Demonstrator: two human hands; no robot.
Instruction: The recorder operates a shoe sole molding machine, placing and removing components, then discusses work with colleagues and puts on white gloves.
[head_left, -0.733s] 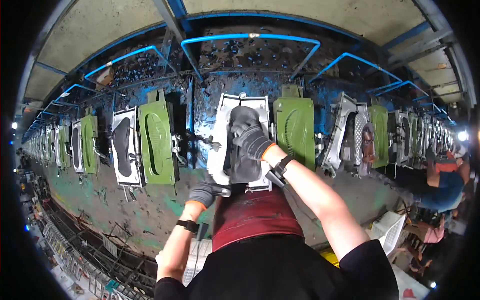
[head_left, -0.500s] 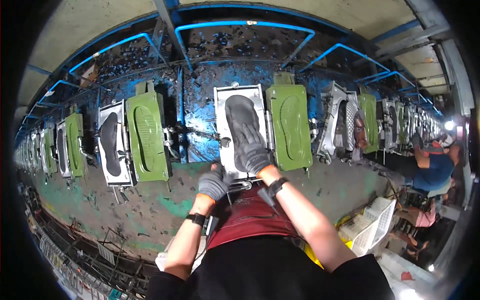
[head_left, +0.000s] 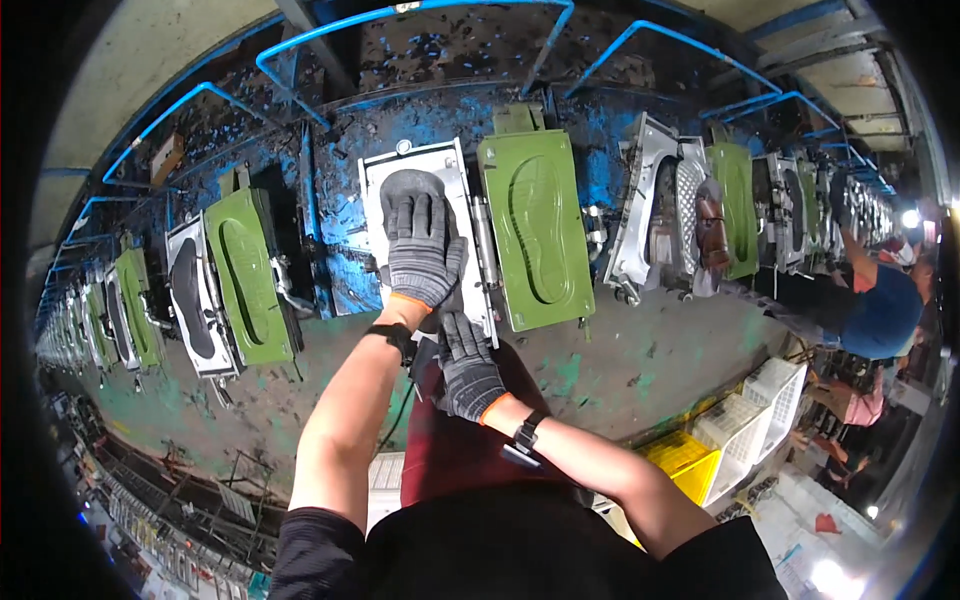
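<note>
A silver shoe-sole mould half [head_left: 372,205] lies in front of me with a dark grey sole-shaped piece [head_left: 412,184] in its cavity. My left hand [head_left: 422,252], in a grey striped glove, lies flat on this piece with its fingers stretched toward the far end. Close to the mould's near end is my right hand [head_left: 468,368], gloved alike, its fingers extended and touching the piece's lower part. Both hands cover much of the piece. Hinged on the right side is a green mould half [head_left: 537,225] with a sole-shaped hollow.
Similar mould pairs line both sides, including a green one [head_left: 245,275] at left. An open silver mould [head_left: 640,205] stands at right beside a brown object [head_left: 710,230]. Blue bent pipes [head_left: 420,12] run behind. White crates [head_left: 730,430], a yellow crate [head_left: 682,458] and a co-worker [head_left: 880,310] are at right.
My left hand has gone from the mould's lower left corner up onto the grey piece. My right hand has slid down to the near end. The view has shifted, so the moulds sit further left.
</note>
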